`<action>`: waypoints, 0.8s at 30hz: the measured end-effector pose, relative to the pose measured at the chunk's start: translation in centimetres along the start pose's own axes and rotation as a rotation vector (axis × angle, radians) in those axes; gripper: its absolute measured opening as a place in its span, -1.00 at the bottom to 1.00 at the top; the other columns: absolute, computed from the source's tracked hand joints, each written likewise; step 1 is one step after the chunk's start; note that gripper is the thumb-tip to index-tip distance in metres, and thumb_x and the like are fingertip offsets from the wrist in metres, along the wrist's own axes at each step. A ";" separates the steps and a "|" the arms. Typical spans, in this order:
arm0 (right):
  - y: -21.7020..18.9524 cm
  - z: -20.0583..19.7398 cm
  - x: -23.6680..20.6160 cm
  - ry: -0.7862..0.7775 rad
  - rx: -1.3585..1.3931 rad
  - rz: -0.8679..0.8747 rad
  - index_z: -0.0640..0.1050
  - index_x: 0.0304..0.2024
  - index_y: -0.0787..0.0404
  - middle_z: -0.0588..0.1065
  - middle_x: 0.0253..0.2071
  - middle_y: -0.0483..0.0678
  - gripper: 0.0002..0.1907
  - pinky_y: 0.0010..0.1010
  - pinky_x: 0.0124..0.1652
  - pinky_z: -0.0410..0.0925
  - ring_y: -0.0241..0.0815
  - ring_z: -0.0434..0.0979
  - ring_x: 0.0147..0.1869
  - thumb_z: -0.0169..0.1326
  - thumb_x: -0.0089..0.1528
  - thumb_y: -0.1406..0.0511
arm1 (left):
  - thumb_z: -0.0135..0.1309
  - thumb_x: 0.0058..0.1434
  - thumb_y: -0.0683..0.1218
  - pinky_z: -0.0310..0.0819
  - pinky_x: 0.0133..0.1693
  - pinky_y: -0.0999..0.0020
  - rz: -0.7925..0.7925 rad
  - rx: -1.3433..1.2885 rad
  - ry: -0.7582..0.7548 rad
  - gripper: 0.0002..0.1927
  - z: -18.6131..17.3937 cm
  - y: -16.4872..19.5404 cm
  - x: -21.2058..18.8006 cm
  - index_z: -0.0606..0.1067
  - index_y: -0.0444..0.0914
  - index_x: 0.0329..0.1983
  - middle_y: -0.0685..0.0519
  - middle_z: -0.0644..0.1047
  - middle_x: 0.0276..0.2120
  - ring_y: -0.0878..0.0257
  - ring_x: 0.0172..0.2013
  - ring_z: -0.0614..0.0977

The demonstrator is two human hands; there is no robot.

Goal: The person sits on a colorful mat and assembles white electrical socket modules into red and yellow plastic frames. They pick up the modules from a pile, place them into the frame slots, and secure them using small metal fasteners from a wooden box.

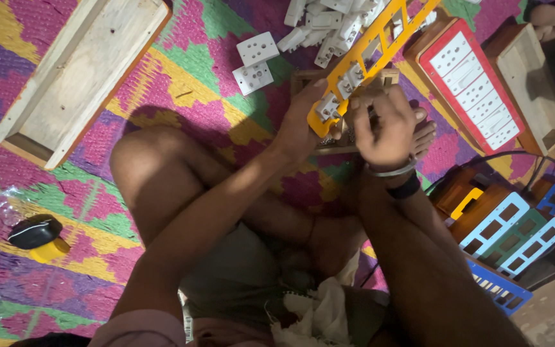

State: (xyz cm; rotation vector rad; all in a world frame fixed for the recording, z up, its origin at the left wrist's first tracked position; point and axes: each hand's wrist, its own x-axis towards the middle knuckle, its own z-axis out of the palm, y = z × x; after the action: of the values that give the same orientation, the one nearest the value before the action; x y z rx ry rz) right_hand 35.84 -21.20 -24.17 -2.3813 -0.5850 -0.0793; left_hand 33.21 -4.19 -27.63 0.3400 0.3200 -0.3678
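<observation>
Both hands meet over a long yellow plate (372, 51) with a row of rectangular cut-outs, which slants from the middle of the view up toward the top edge. Left hand (303, 122) grips the plate's near end, thumb along its edge, beside the white switch pieces (349, 78) already seated in the lowest openings. Right hand (383, 125) is curled over the plate just beside the left, fingers bent down onto its underside; whether it pinches a small part there I cannot tell, since the knuckles hide it. A metal bangle and a dark band circle that wrist.

Under the plate sits a small wooden frame (303, 77), mostly covered by the hands, and the person's bare foot shows just right of it. All of this lies on a woven floor mat (181, 77) in pink, green and yellow. Above the hands is a heap of loose white switches (329, 26), and two square white sockets (255, 61) lie just left of it. A large shallow wooden box (78, 71) lies well apart at upper left. To the right stand a finished red-rimmed switchboard (473, 83), another wooden box (531, 80), and a stack of blue, green and orange plates (505, 234). A black and yellow object (36, 236) rests at far left.
</observation>
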 end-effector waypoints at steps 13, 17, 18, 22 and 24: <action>-1.4 -1.0 0.8 -0.008 0.014 0.013 0.59 -0.15 0.37 0.53 -0.21 0.08 -0.93 -0.32 -0.18 0.40 -0.07 0.58 -0.20 0.18 0.31 0.48 | -0.18 0.47 0.19 0.48 -0.30 0.33 0.024 0.019 0.043 -0.50 -0.3 0.2 0.1 0.42 -0.25 0.23 0.06 0.55 -0.12 0.29 -0.20 0.55; -1.8 -1.2 1.3 -0.064 0.009 -0.042 0.59 -0.15 0.35 0.56 -0.20 0.05 -0.92 -0.34 -0.12 0.44 -0.07 0.62 -0.15 0.20 0.30 0.49 | -0.18 0.46 0.19 0.47 -0.31 0.33 0.016 0.048 0.014 -0.50 -0.2 0.1 0.2 0.40 -0.25 0.22 0.01 0.56 -0.14 0.29 -0.19 0.56; -1.8 -1.2 1.4 -0.064 -0.001 -0.042 0.59 -0.15 0.35 0.56 -0.20 0.06 -0.91 -0.34 -0.12 0.44 -0.07 0.62 -0.14 0.19 0.29 0.50 | -0.17 0.45 0.19 0.47 -0.32 0.33 0.016 0.063 0.022 -0.50 -0.2 0.1 0.2 0.40 -0.24 0.23 0.02 0.55 -0.14 0.30 -0.20 0.56; -1.7 -1.0 1.3 -0.059 -0.007 -0.031 0.59 -0.17 0.34 0.56 -0.21 0.06 -0.92 -0.34 -0.15 0.44 -0.07 0.63 -0.16 0.18 0.27 0.51 | -0.18 0.45 0.19 0.47 -0.30 0.36 0.017 0.125 0.007 -0.49 -0.3 0.1 0.0 0.39 -0.24 0.25 0.04 0.53 -0.11 0.33 -0.17 0.54; -1.6 -0.9 1.2 -0.058 -0.009 -0.033 0.60 -0.17 0.34 0.56 -0.20 0.07 -0.92 -0.34 -0.14 0.45 -0.07 0.63 -0.15 0.18 0.28 0.50 | -0.17 0.46 0.18 0.47 -0.31 0.34 -0.005 0.083 0.032 -0.50 -0.3 0.0 -0.1 0.38 -0.25 0.23 0.05 0.51 -0.12 0.31 -0.20 0.53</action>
State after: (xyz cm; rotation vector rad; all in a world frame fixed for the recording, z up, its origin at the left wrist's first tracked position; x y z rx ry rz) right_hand 36.35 -20.26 -22.24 -2.3896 -0.6523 -0.0274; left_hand 33.09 -4.04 -27.85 0.4267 0.3381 -0.3817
